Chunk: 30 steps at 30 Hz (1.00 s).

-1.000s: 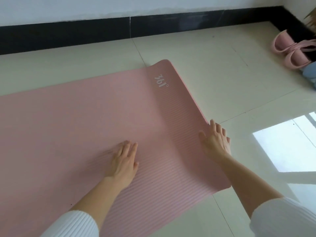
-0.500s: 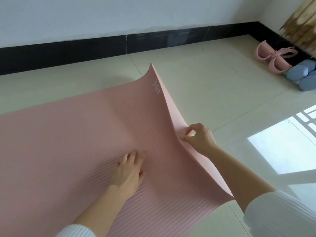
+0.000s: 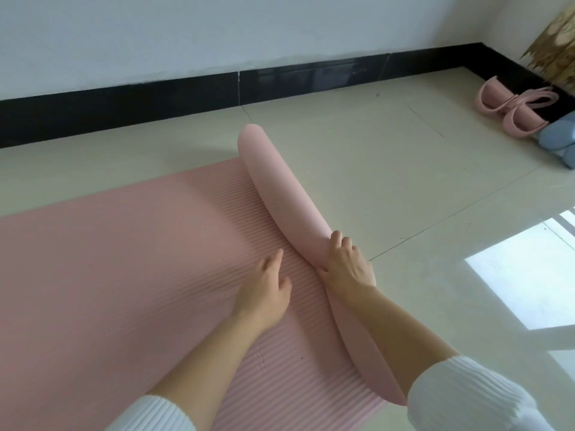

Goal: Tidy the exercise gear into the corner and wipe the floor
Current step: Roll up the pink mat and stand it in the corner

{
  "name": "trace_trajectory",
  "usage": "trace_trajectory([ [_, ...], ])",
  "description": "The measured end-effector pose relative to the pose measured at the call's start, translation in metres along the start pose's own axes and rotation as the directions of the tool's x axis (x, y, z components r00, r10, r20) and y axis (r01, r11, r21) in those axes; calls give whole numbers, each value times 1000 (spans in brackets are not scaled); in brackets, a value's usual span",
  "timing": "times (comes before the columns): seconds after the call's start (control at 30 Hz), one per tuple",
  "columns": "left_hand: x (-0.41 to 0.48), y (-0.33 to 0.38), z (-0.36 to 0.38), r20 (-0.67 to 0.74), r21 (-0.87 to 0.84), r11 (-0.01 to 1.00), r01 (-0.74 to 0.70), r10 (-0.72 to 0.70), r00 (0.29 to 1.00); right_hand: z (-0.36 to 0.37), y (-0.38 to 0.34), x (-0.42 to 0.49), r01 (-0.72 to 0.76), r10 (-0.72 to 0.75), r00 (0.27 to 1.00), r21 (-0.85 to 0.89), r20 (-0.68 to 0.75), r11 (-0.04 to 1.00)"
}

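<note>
- Floor (image 3: 404, 197): pale glossy tile is carrying everything. Judged risk: the tile is looking slick, so a forward push may be sliding the whole mat along rather than turning it.
- Mat (image 3: 124, 275): it is lying flat, ribbed side up, beside the wall (image 3: 217, 32) and well apart from the corner (image 3: 479, 51). Most of it is lying unrolled.
- Roll (image 3: 280, 194): one end of the mat is curling over in a loose first turn.
  - Only its near part is being held, and the far end is standing free.
  - Judged risk: uneven pressure is likely producing a skewed, cone-shaped roll, or the foam is springing back open.
- Right grip (image 3: 345, 265): it is holding the roll. The fingers are curling over the top, the thumb is hidden, and the forearm is running along the near part.
- Left grip (image 3: 264, 287): it is wide and holding nothing. The fingers are lying straight, pressing the mat just beside the roll. Judged risk: it is sitting in the roll's path and may be blocking the next turn.
- Bands (image 3: 513, 107) and blue weights (image 3: 557, 138): both are sitting in the corner, apart from the mat.
</note>
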<state>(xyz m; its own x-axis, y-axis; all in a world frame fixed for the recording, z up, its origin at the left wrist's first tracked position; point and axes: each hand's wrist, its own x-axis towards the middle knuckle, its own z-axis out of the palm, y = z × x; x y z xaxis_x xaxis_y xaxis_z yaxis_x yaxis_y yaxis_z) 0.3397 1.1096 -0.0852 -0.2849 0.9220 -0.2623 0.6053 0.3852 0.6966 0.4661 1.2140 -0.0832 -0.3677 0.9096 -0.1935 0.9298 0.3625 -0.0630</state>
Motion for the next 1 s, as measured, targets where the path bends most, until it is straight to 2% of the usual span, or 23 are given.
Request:
trace_trajectory([
  [0.07,10,13,3,13,-236,971,30,-28,1000,0,2,1,41,-46,997,-63,-65,997],
  [0.13,21,25,5,89,-499,853,154,-126,988,-1,5,1,81,-90,993,-109,-80,991],
  [0.2,36,32,6,153,-636,728,254,-204,967,0,5,-2,149,-162,984,-152,-80,977],
  [0.27,49,38,6,153,-681,678,276,-237,959,7,8,-1,221,-262,940,-194,-220,956],
  [0.37,63,47,8,138,-746,617,251,-226,964,16,15,6,226,-319,864,-266,-389,937],
  [0.43,67,48,11,142,-788,568,238,-209,967,18,18,7,215,-332,854,-310,-401,926],
  [0.5,69,43,15,153,-768,594,240,-194,969,24,16,0,220,-326,864,-295,-384,930],
  [0.53,70,39,16,173,-760,598,255,-193,966,26,15,-4,249,-329,870,-248,-366,936],
  [0.6,69,35,12,225,-791,524,314,-228,947,26,13,-14,292,-314,899,-117,-304,949],
  [0.67,67,33,7,245,-812,473,342,-256,935,15,13,-20,236,-222,949,40,-222,971],
  [0.73,65,26,5,222,-769,549,327,-250,942,0,13,-20,142,-126,989,262,-77,955],
  [0.8,59,22,3,165,-681,669,299,-258,952,-11,9,-20,105,-100,994,457,-35,883],
  [0.87,52,18,1,125,-606,735,306,-292,948,-17,3,-20,37,-64,998,582,26,812],
  [1.0,43,-1,-9,12,-461,841,283,-312,950,-24,-8,-20,-186,-39,963,765,265,616],
])
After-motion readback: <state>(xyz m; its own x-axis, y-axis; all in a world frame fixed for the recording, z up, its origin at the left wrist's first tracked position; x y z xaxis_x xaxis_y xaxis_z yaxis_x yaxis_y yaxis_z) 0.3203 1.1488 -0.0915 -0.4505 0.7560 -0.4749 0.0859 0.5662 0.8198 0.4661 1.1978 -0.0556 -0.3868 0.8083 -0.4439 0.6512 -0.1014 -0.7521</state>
